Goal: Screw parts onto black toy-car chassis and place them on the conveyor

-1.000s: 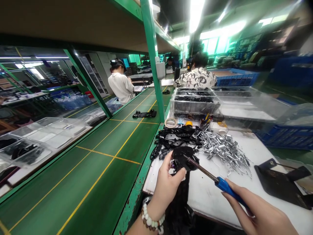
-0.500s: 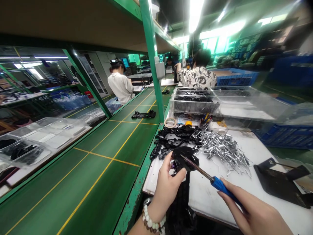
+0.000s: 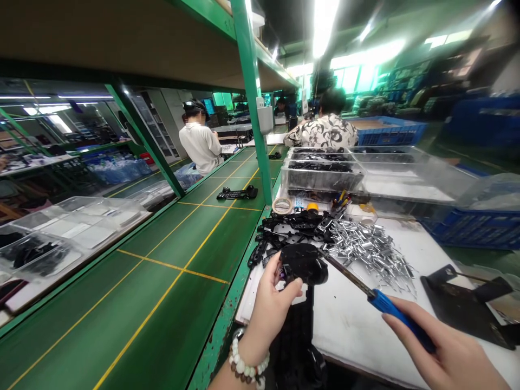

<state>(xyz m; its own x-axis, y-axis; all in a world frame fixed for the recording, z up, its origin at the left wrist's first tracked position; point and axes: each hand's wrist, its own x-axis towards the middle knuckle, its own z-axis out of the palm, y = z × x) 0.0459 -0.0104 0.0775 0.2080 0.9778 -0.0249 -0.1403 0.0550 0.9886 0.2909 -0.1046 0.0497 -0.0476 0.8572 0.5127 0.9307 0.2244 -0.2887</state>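
Note:
My left hand [image 3: 271,310] grips a black plastic part [image 3: 303,262] and holds it over the near edge of the white worktable [image 3: 357,325]. My right hand [image 3: 450,357] is closed round the blue handle of a screwdriver [image 3: 379,299]. The screwdriver's dark shaft points up and left, and its tip sits just right of the black part, beside the pile of silver metal clips [image 3: 368,246]. A heap of black plastic frames [image 3: 290,227] lies just beyond my left hand. A bead bracelet is on my left wrist.
A green conveyor belt [image 3: 162,260] runs along the left, carrying one black part [image 3: 236,192]. Clear bins [image 3: 325,173] of black parts, tape rolls [image 3: 283,205] and blue crates [image 3: 475,227] line the back. A black fixture [image 3: 467,303] lies at right. Other seated workers [image 3: 201,141] are farther down the line.
My right hand drew the screwdriver back to the right, so its tip left the black part. My left hand turned the part slightly and raised it a little.

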